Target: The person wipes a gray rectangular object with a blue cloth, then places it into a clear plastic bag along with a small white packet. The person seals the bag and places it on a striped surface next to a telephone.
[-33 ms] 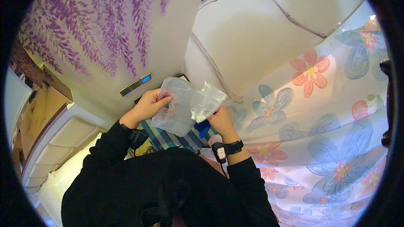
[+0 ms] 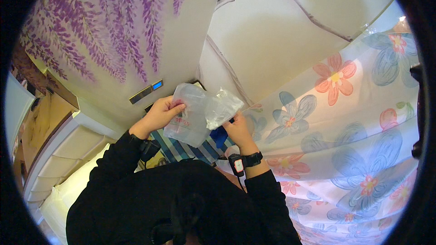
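A flat, translucent plastic bag (image 2: 187, 129) with red print hangs from my left hand (image 2: 160, 114), whose thumb presses on its upper left part. My right hand (image 2: 239, 129) pinches the lower right edge of a crumpled clear plastic bag (image 2: 222, 109). This shinier bag overlaps the right side of the printed one; whether the two are joined I cannot tell. Just below the right fingers shows a dark blue thing (image 2: 219, 138), partly hidden, its kind unclear.
A striped blue-grey cloth surface (image 2: 181, 151) lies beneath the bags. At right hangs a flowered curtain (image 2: 336, 122). On the left are a padded headboard (image 2: 68, 147) and a wall panel with a small blue display (image 2: 157, 85). The wall (image 2: 272, 54) rises ahead.
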A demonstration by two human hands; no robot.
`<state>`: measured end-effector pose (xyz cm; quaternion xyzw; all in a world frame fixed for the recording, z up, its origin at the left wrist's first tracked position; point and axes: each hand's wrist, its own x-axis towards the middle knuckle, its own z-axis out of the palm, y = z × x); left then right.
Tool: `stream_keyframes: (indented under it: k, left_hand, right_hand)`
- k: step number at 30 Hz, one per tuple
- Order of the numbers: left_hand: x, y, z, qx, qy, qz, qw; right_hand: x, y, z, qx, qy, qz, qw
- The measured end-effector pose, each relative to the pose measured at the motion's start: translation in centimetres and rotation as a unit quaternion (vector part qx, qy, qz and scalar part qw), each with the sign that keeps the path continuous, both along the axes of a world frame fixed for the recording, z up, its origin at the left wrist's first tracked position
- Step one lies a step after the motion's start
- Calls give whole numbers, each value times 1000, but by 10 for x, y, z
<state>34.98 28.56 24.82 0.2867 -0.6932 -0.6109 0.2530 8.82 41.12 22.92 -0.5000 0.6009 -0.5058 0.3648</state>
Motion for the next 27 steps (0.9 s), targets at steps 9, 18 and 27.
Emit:
stream_keyframes:
  k: [9,18,27]
  left_hand:
    - [-4,2,-15,39,-8,30,999]
    - [-4,4,-6,-171,-106,53,978]
    - [-34,25,43,-272,89,58,956]
  right_hand:
    - [-3,5,28,-283,245,-98,922]
    - [0,9,38,-116,65,-86,987]
    - [16,10,48,-49,135,-18,989]
